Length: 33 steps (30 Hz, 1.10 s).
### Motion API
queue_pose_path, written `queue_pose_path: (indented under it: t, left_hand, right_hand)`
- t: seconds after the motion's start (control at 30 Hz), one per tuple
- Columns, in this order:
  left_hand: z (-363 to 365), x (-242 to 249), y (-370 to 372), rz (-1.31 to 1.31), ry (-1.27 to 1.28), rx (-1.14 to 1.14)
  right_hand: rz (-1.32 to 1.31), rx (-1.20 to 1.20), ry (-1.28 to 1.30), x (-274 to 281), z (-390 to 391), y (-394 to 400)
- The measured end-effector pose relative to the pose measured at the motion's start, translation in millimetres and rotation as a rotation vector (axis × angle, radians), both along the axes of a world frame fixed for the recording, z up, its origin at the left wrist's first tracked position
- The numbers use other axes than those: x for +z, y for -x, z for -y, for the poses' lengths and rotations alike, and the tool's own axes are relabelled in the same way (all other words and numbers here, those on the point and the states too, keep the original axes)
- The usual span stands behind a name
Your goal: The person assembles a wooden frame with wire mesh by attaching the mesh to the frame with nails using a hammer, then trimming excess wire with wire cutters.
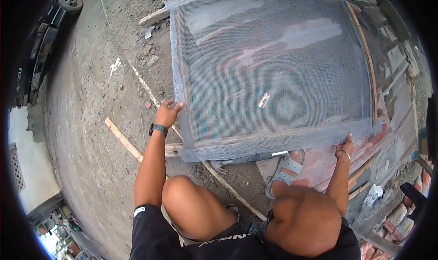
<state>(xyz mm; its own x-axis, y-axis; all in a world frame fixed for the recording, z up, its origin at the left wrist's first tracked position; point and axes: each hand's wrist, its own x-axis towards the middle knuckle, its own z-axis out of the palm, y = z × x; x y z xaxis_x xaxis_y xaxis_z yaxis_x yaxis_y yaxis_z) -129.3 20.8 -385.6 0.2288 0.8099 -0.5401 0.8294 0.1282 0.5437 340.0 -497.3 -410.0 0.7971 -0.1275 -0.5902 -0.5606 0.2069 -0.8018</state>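
Note:
A wide wooden frame covered with grey wire mesh, a mesh screen (283, 80), lies in front of my knees. My left hand (168, 114) is at its left edge, thumb and fingertips closed on the mesh border. At the near right corner, my right hand (345, 148) grips the near edge, with the thumb on top and the other fingers mostly hidden beneath. A small white and reddish packet (263, 100) rests on the mesh between the hands. Under the near edge, a hammer (246, 159) with a dark handle is partly covered.
Wooden strips lie on the dirt: one strip (122, 138) at left, another (235, 191) between my legs. My sandalled foot (289, 166) stands close to the near edge. Filled sacks (397, 221) are at lower right. A parked vehicle (43, 46) stands at far left.

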Motion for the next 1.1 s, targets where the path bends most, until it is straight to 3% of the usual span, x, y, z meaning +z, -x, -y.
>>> queue_pose_path:
  t: [0.03,0.07,0.23,0.43,0.63,0.83,0.97,1.1]
  left_hand:
    - [-4,-13,-2,-0.052,-0.072,-0.015]
    - [-8,-24,0,0.041,0.015,0.053]
    - [-3,-9,-3,0.306,0.234,0.330]
    - [-16,-38,5,0.188,0.027,0.179]
    - [-3,-4,-5,0.268,0.237,0.288]
    - [-10,0,3,0.375,0.388,0.257]
    - [-5,3,-3,0.389,0.308,0.258]
    - [-11,-30,10,0.419,0.219,0.221]
  right_hand:
    - [0.013,-0.018,0.023,5,1,1]
    - [0.019,-0.012,0.037,7,0,3]
    - [0.012,-0.040,0.041,15,-8,7]
    - [0.010,-0.098,0.079,15,-15,9]
    - [0.014,-0.144,0.055,19,-25,13]
    - [0.029,-0.159,0.033,21,-28,15]
    - [0.029,-0.161,0.034,22,-28,15]
    - [0.005,-0.137,0.103,16,-19,9]
